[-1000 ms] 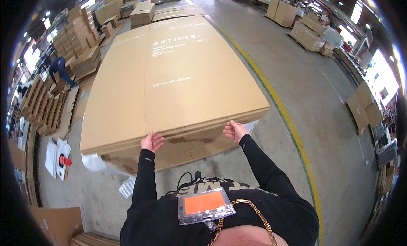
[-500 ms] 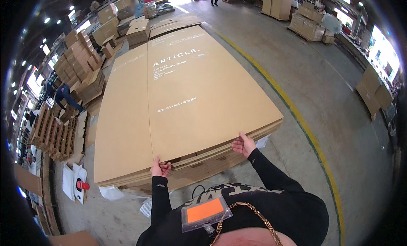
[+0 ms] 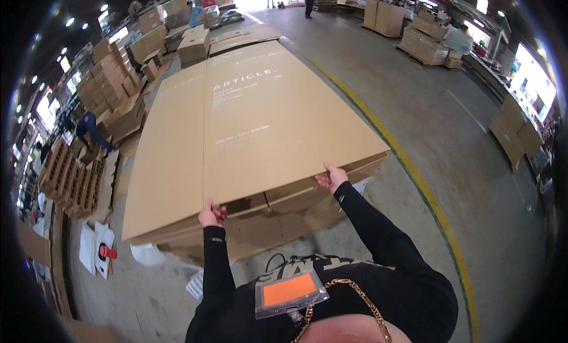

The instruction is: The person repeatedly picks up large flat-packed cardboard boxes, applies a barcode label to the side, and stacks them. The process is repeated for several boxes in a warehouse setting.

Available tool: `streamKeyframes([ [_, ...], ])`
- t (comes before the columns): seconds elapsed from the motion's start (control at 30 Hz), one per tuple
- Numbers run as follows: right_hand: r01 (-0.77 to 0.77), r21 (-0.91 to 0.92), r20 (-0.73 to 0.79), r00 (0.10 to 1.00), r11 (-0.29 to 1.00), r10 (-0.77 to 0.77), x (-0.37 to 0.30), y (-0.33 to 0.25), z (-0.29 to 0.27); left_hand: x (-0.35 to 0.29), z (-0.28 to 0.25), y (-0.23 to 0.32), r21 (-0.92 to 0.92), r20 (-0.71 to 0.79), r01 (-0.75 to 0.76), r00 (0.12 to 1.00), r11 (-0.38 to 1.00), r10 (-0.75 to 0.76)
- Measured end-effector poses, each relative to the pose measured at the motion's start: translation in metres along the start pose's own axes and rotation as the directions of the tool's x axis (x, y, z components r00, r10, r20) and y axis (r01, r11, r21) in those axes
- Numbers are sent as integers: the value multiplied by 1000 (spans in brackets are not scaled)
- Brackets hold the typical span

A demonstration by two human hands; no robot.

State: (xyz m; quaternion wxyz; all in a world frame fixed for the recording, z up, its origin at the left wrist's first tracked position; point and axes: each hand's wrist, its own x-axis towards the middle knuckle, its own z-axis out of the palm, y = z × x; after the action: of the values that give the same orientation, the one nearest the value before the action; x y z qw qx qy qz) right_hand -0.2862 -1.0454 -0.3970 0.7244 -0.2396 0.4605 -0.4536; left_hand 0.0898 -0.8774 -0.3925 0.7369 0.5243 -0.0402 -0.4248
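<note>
A large flat folded cardboard sheet (image 3: 278, 118) with white print lies on top of a stack of flattened cardboard (image 3: 284, 219). Its near edge is lifted a little off the stack. My left hand (image 3: 212, 214) grips that near edge at its left corner. My right hand (image 3: 330, 178) grips the same edge further right, fingers curled over it. Both forearms are in black sleeves. A second brown sheet (image 3: 168, 165) lies beside it on the left of the stack.
Concrete floor with a yellow-green line (image 3: 414, 177) runs on the right. Wooden pallets (image 3: 71, 177) and stacked boxes (image 3: 112, 89) stand at left, near a person in blue (image 3: 89, 127). White papers and a red object (image 3: 100, 254) lie on the floor. More cardboard stacks (image 3: 426, 44) at far right.
The near edge of the top sheet has come up off the stack and toward me. Both hands stayed on that edge, and the view has tilted up the hall.
</note>
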Motion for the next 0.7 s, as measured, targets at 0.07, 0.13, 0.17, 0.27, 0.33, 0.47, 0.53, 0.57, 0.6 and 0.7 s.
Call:
streamKeyframes([
  [0.07,-23,-14,4,1000,1000,23,-28,2,3,-23,-15,5,40,-83,11,997,999,-8],
  [0.13,-56,-9,9,998,998,56,-61,8,1,-54,-33,10,26,-106,-26,994,999,28],
  [0.17,-50,-35,10,999,998,51,-75,7,-8,-72,-38,7,27,-95,-31,995,999,33],
  [0.27,-20,-46,4,1000,999,20,-123,19,-67,-141,-54,-30,78,-90,-41,995,996,48],
  [0.33,1,-66,-33,999,998,-3,-148,16,-106,-184,-50,-48,114,-56,-32,998,993,39],
  [0.47,-50,-69,-38,998,996,48,-195,21,-183,-269,-66,-107,72,-67,-3,998,997,8],
  [0.53,-68,-65,-68,996,996,64,-216,33,-194,-300,-78,-112,117,-133,27,991,993,-11],
  [0.57,-84,-56,-74,994,995,80,-232,42,-215,-322,-84,-126,110,-154,39,988,993,-22],
  [0.6,-96,-49,-66,993,994,93,-244,47,-227,-339,-91,-134,115,-182,63,982,991,-41],
  [0.7,-162,-41,-26,987,986,161,-290,65,-271,-394,-125,-163,153,-181,40,983,987,-12],
])
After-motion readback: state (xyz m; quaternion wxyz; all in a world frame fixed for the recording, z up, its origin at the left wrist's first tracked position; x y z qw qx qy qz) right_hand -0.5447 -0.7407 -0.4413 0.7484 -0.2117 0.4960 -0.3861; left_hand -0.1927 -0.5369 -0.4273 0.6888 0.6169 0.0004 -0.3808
